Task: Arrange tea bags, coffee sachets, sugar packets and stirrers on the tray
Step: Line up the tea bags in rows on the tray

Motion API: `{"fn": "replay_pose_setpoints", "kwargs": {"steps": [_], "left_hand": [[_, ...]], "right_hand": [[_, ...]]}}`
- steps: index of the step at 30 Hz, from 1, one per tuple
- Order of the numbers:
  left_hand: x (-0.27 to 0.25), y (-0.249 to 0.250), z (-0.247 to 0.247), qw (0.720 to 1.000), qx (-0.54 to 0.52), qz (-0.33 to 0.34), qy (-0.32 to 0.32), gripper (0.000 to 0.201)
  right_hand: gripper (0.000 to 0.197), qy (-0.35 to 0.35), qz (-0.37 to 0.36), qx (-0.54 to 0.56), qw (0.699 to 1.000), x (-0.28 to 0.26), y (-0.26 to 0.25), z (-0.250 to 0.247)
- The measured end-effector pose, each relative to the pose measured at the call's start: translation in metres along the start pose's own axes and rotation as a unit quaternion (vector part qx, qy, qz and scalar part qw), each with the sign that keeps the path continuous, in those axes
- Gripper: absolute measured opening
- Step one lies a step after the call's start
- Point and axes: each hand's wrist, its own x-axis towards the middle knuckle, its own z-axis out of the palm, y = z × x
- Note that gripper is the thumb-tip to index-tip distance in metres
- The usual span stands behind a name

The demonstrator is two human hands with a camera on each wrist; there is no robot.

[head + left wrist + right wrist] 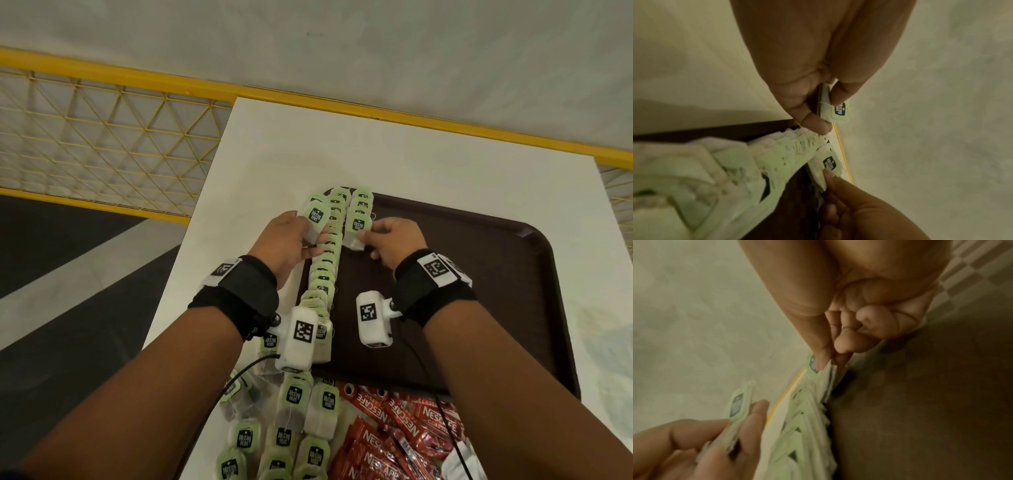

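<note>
A dark brown tray (479, 274) lies on the white table. Along its left side runs a long overlapping row of green-tagged tea bags (325, 270), with a shorter second row (359, 205) beside it at the far end. My left hand (291, 236) holds a small stack of tea bags (315, 216) just left of the row; the left wrist view shows them pinched (836, 108). My right hand (390, 240) pinches the nearest tea bag (356, 229) of the short row, thumb on top, and that pinch (822, 368) shows in the right wrist view.
Loose tea bags (291, 428) lie heaped on the table near me, left of a pile of red coffee sachets (404, 435). The table's left edge (205, 212) drops to the floor. A yellow wire fence (102, 130) stands beyond.
</note>
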Motion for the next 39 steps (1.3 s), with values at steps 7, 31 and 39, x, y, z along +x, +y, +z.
{"fn": "replay_pose_setpoints", "kwargs": {"steps": [7, 31, 39], "left_hand": [[-0.007, -0.003, -0.003, 0.996, 0.090, 0.019, 0.014, 0.015], [-0.020, -0.005, -0.003, 0.989, 0.120, 0.068, 0.055, 0.017], [-0.015, -0.014, -0.009, 0.990, 0.100, 0.078, 0.058, 0.014]], "right_hand": [[0.026, 0.036, 0.011, -0.048, 0.998, 0.009, 0.000, 0.003], [0.019, -0.024, -0.063, -0.057, 0.996, 0.001, 0.007, 0.003], [0.024, 0.033, -0.053, -0.103, 0.993, 0.008, 0.010, 0.010]]}}
